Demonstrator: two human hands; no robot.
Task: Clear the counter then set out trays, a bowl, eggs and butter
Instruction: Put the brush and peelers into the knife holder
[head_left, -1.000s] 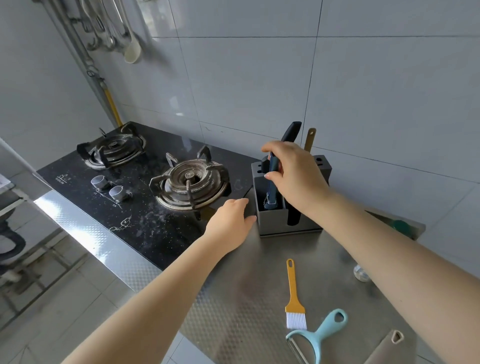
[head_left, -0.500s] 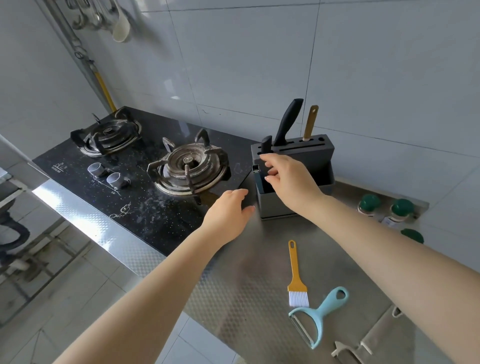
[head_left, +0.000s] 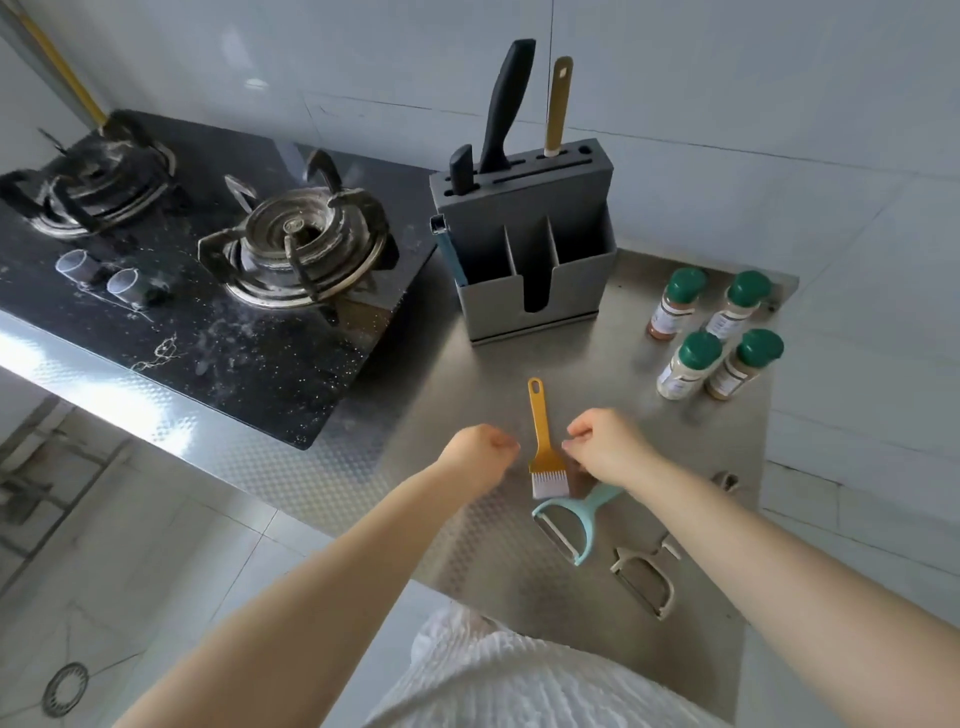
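On the counter (head_left: 415, 415) the knife block (head_left: 530, 260) stands at the back against the wall, the gas hob (head_left: 208, 270) to its left, four spice jars (head_left: 717, 332) to its right. Before the block lies the pastry brush (head_left: 543, 441), between my left hand (head_left: 475, 457) and right hand (head_left: 608, 447). Nearer me lies a peeler (head_left: 569, 525), a second peeler (head_left: 647, 577) to its right.

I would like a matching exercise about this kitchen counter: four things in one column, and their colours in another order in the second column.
Things:
1. pastry brush handle
2. peeler nearest the brush
3. spice jar lids
4. knife block

Colours:
A. grey
B. green
C. orange-yellow
D. light blue

Pairs: 1-C, 2-D, 3-B, 4-A
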